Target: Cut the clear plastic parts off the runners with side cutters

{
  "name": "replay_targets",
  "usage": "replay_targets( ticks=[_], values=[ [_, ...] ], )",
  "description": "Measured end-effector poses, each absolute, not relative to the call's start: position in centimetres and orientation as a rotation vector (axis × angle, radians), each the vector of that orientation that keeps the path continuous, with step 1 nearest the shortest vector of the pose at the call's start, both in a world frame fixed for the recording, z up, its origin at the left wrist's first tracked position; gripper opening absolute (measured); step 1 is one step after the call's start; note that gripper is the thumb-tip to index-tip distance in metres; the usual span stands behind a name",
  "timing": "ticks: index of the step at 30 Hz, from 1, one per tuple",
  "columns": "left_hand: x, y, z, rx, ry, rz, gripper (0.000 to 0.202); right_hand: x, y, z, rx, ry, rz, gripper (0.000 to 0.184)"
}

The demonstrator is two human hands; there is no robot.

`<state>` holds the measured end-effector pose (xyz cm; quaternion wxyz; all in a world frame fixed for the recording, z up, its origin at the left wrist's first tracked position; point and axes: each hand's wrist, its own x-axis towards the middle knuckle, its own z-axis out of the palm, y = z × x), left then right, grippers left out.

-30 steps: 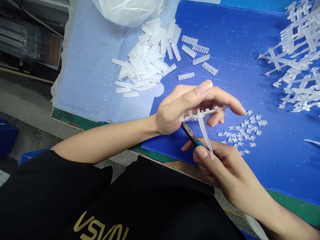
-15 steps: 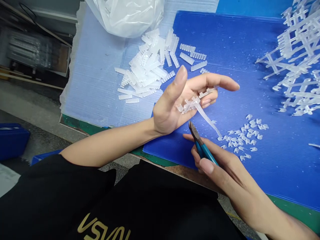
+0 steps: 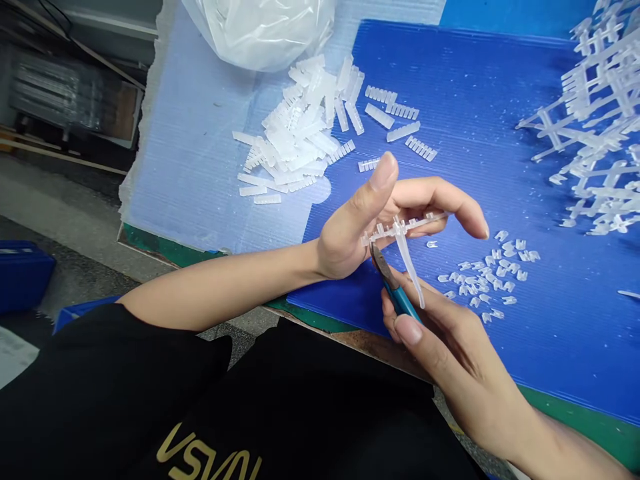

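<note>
moulded plastic strip [image 3: 400, 230]: frosted, comb-toothed, with a long stem [image 3: 411, 273] hanging from its middle; i see it held in my left hand, above the blue corrugated sheet.
left hand [image 3: 350, 230]: grip closed on the strip with the lower fingers, thumb raised clear of it.
right hand [image 3: 445, 340]: grip closed around the teal handles of the side cutters [image 3: 397, 293].
cutter tips: the dark jaws stand slightly parted at the strip's underside, near its left end; i cannot tell whether they touch it.
stem tip: just beside my right hand's fingers.
blue corrugated sheet [image 3: 465, 73]: lies under both hands, on the surface.
small plastic clips [image 3: 485, 280]: scattered loose on the blue sheet, right of my hands.
comb strips [image 3: 300, 127]: a heap on the pale corrugated sheet [image 3: 190, 167], a few lying on the blue sheet.
plastic sprue frames [image 3: 595, 127]: a tangled pile at upper right.
clear plastic bag [image 3: 260, 33]: just behind the heap.
black shirt [image 3: 125, 393]: gold lettering, along the bottom of my view.
</note>
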<state>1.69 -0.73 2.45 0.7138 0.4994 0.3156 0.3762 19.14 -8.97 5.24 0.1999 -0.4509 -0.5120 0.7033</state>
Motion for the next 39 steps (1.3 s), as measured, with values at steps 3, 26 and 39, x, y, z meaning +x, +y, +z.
replay_targets(
  ticks=[3, 26, 39],
  values=[
    [1.6, -0.7, 2.6, 1.122, 0.739, 0.807, 0.097, 19.0, -8.8, 5.4, -1.261, -1.468, 1.954, 0.03],
    [1.2, -0.3, 1.8, 1.23, 0.546, 0.735, 0.09, 19.5, -8.4, 5.6, -1.161, -1.413, 2.017, 0.032],
    [2.2, -0.3, 0.3, 1.136, 0.57, 0.814, 0.077, 19.3, -9.5, 5.1, -1.304, -1.147, 2.034, 0.037]
  ],
)
